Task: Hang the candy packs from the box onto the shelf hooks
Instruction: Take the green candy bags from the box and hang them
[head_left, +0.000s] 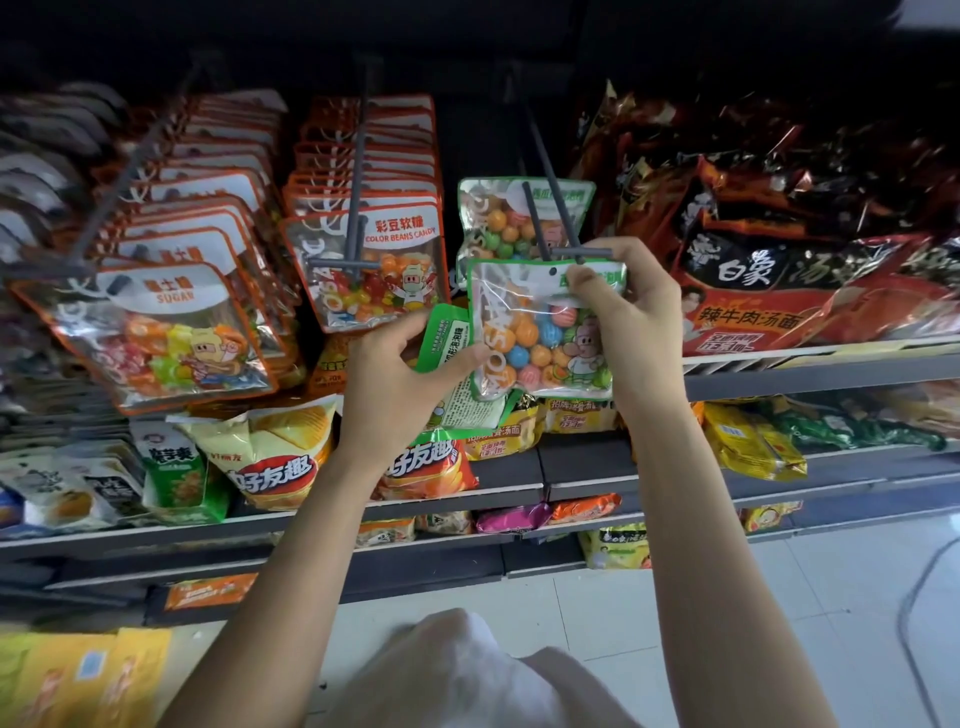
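My right hand (626, 312) pinches the top edge of a green-bordered pack of coloured gum balls (540, 332), holding it just under the crossbar tip of a grey shelf hook (563, 236). One matching green pack (498, 218) hangs further back on that hook. My left hand (400, 379) grips more green packs (447, 358), seen from their printed backs, below and left of the hook tip. The box is not in view.
Orange-bordered candy packs fill the two hooks to the left (374, 260) (156, 332). Red noodle bags (779, 280) lie on the shelf at right. Chip bags (270, 452) and snacks line the lower shelves. White tiled floor (779, 597) is below.
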